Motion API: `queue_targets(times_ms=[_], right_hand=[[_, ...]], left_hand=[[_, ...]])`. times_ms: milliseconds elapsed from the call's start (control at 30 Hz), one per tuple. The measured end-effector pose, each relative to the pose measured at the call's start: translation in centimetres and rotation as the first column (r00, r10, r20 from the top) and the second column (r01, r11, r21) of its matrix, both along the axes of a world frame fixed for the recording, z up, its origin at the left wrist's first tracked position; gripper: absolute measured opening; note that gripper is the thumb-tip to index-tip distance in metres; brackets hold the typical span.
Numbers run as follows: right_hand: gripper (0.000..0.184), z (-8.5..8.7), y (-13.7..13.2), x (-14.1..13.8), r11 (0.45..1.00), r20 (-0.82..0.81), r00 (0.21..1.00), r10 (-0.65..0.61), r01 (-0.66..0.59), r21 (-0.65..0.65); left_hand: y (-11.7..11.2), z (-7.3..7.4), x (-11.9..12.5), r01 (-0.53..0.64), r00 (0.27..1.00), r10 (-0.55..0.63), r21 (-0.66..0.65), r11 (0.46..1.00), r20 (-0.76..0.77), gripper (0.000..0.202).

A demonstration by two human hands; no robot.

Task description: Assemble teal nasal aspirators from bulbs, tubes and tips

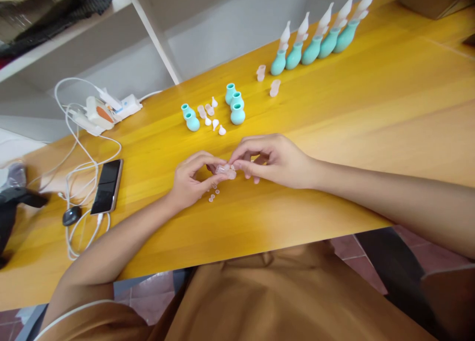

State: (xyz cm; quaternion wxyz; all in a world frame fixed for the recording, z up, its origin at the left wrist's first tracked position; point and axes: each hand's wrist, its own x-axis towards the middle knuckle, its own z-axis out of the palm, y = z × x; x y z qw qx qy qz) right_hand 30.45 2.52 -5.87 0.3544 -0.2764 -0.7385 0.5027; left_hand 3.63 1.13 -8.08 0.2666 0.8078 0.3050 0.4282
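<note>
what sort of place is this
Probably a small workroom or a home work corner; the picture doesn't settle which. A wood-toned table bears a row of turquoise bulbs with pale tips, a power strip sits farther left, and a shelf runs behind.

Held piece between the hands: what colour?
The held piece looks translucent, whitish; best in the head view.

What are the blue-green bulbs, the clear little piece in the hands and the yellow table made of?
Blue-green bulbs: maybe rubber or soft plastic, smooth with a slight sheen; their even colour hints at that.
Clear piece: probably plastic, see-through and shiny, though silicone is possible.
Table: wood or a wood-look surface; streaky grain shows, and pale reflections suggest a glossy coat.
</note>
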Motion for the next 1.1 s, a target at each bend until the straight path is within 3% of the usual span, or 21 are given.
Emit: queue_targets(times_ms=[67,133,233,400,500,600,700,833,967,1100], right_hand=[[0.026,0.0,0.6,0.3,0.993,0.048,0.997,-0.068,0.063,0.103],[0.024,-0.1,1.3,0.8,0.949,0.153,0.981,-0.122,0.071,0.306],[0.027,-0.6,2.1,1.3,0.843,0.341,0.927,-0.156,-0.055,0.535],[0.024,-2.1,2.3,1.0,0.726,0.451,0.874,-0.178,-0.193,0.66],[0.022,-2.5,2.3,0.6,0.7,0.438,0.883,-0.165,-0.208,0.683],[0.018,-2.2,2.2,0.6,0.725,0.396,0.91,-0.122,-0.191,0.662],[0.016,-1.6,2.2,0.8,0.817,0.32,0.941,-0.11,-0.097,0.569],[0.028,-0.7,2.2,1.0,0.912,0.19,0.977,-0.095,0.009,0.411],[0.043,-0.4,2.1,0.8,0.949,0.121,0.992,-0.031,-0.009,0.314],[0.044,-0.6,2.1,0.7,0.947,0.142,0.99,0.002,-0.047,0.317]], left_hand=[[0.0,-0.1,0.1,-0.008,1.0,0.009,-0.018,1.0,0.023,0.035],[0.0,-0.2,0.2,-0.014,0.999,0.015,-0.037,0.999,0.042,0.035],[0.0,-0.1,0.3,-0.027,0.999,0.029,-0.047,0.999,0.039,0.026],[0.1,0.1,0.6,-0.013,0.998,0.02,-0.093,0.996,0.066,0.018],[0.1,0.0,0.8,0.037,0.991,-0.018,-0.144,0.989,0.134,0.018],[0.2,-0.2,0.9,0.059,0.984,-0.028,-0.177,0.982,0.174,0.021],[0.2,-0.5,0.8,0.04,0.983,-0.001,-0.208,0.977,0.184,0.023],[0.3,-0.6,0.7,0.028,0.984,0.009,-0.202,0.979,0.179,0.024],[0.4,-0.4,0.7,0.05,0.992,-0.033,-0.143,0.988,0.12,0.018],[0.3,0.0,0.7,0.093,0.991,-0.078,-0.144,0.985,0.106,0.018]])
